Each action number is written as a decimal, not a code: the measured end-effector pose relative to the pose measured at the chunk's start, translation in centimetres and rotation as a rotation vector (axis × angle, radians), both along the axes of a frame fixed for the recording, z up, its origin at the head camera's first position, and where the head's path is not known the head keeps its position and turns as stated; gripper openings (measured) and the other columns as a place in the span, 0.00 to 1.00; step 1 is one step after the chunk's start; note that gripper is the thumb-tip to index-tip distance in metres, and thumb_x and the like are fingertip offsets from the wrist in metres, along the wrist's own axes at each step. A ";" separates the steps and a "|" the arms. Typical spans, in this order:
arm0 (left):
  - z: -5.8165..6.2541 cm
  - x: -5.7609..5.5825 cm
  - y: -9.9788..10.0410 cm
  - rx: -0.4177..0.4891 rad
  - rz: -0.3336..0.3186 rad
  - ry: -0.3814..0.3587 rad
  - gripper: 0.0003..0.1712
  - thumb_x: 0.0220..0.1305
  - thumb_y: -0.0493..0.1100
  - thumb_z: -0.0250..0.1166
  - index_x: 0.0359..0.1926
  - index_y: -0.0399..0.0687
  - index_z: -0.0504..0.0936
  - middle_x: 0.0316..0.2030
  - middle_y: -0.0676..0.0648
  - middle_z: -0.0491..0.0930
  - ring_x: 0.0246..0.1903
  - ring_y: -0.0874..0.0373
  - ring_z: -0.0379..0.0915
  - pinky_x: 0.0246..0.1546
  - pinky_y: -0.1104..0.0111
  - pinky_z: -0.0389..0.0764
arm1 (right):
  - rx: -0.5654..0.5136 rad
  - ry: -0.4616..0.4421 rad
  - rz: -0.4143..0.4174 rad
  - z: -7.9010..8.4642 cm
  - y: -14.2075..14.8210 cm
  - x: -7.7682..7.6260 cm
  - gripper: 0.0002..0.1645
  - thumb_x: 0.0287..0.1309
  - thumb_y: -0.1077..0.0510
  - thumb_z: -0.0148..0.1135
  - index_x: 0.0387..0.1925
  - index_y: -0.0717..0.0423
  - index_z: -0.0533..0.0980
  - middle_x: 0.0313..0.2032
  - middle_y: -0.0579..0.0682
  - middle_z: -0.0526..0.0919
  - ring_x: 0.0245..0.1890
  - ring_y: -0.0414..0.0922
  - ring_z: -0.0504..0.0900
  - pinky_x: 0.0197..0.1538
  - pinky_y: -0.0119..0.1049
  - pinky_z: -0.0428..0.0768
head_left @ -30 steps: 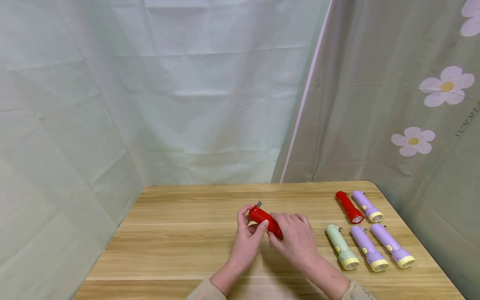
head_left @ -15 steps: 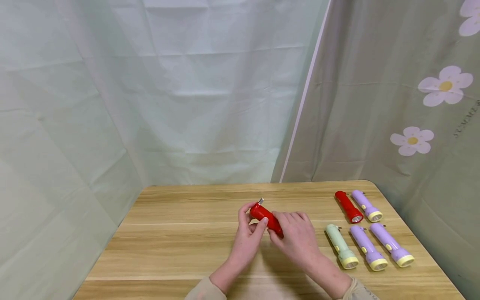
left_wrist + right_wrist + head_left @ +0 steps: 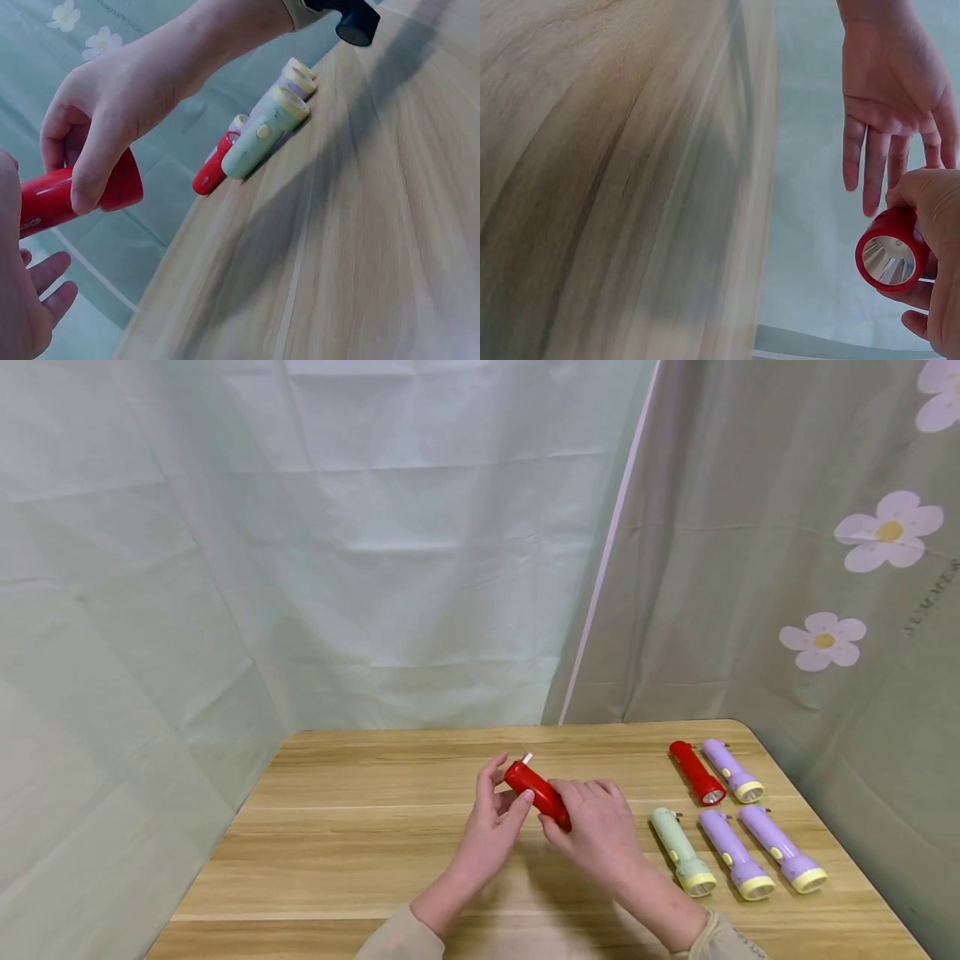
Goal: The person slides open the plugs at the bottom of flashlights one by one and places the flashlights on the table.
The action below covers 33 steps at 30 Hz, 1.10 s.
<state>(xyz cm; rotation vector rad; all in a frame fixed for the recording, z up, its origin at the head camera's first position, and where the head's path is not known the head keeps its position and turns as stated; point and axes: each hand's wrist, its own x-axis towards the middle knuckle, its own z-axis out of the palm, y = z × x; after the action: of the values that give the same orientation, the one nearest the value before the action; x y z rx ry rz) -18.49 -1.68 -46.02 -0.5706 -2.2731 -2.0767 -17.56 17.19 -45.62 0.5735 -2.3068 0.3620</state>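
Note:
Over the middle of the table, a red flashlight (image 3: 537, 788) is held tilted in the air. My right hand (image 3: 600, 835) grips it near the head, with thumb and fingers on either side, as the left wrist view also shows. A small metal prong piece (image 3: 527, 758) sticks up from its tail. My left hand (image 3: 487, 837) is beside the tail half, thumb at the body, index finger raised off it. In the right wrist view, the left hand's fingers (image 3: 875, 169) extend straight, and the flashlight's reflector (image 3: 889, 260) faces the camera.
On the right of the wooden table (image 3: 360, 843) lie another red flashlight (image 3: 697, 773), a green flashlight (image 3: 683, 852) and several purple flashlights (image 3: 735, 856), in two rows. Curtains (image 3: 420, 568) hang behind and at the sides.
The red flashlight has shifted slightly up and right in the hands. My left index finger has lifted off its tail, and the left fingers have loosened. The prong piece shows more brightly.

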 end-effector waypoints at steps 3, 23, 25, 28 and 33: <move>0.1 -0.1 -0.4 -0.099 0.022 0.063 0.40 0.74 0.54 0.63 0.77 0.70 0.52 0.69 0.51 0.65 0.60 0.51 0.75 0.58 0.53 0.78 | -0.006 -0.041 -0.018 0.2 0.2 0.0 0.26 0.47 0.51 0.79 0.47 0.55 0.81 0.32 0.45 0.86 0.31 0.44 0.82 0.46 0.46 0.77; -0.8 -0.4 -3.4 -0.820 0.081 0.429 0.43 0.74 0.68 0.53 0.81 0.58 0.55 0.76 0.48 0.60 0.74 0.50 0.57 0.70 0.47 0.63 | -0.031 -0.275 -0.130 1.9 3.8 -1.6 0.23 0.52 0.48 0.77 0.45 0.55 0.81 0.25 0.41 0.80 0.23 0.39 0.72 0.42 0.45 0.73; -0.9 -0.4 -3.6 -0.861 0.071 0.453 0.42 0.74 0.66 0.55 0.80 0.58 0.56 0.76 0.47 0.61 0.73 0.48 0.58 0.70 0.46 0.62 | -0.039 -0.286 -0.133 2.1 4.2 -1.8 0.22 0.52 0.48 0.76 0.45 0.56 0.82 0.25 0.42 0.80 0.23 0.39 0.73 0.42 0.47 0.74; -1.2 -0.3 -3.8 -0.921 0.053 0.497 0.42 0.73 0.63 0.58 0.80 0.56 0.58 0.75 0.44 0.62 0.72 0.46 0.60 0.71 0.46 0.59 | -0.057 -0.291 -0.133 2.2 5.0 -2.3 0.22 0.53 0.49 0.76 0.46 0.56 0.82 0.26 0.42 0.81 0.23 0.40 0.73 0.38 0.45 0.75; -1.5 0.1 -3.9 -1.018 0.021 0.555 0.43 0.72 0.64 0.60 0.80 0.56 0.58 0.74 0.43 0.63 0.71 0.45 0.62 0.73 0.46 0.56 | -0.087 -0.339 -0.155 2.2 6.4 -3.0 0.21 0.55 0.49 0.75 0.46 0.55 0.82 0.28 0.44 0.83 0.23 0.42 0.74 0.29 0.40 0.73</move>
<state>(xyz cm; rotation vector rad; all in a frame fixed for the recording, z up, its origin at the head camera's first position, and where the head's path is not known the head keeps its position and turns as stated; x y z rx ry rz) -18.43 -5.54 -47.51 -0.9433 -2.7173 -0.4632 -20.57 23.61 -43.40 0.3048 -2.6243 0.5141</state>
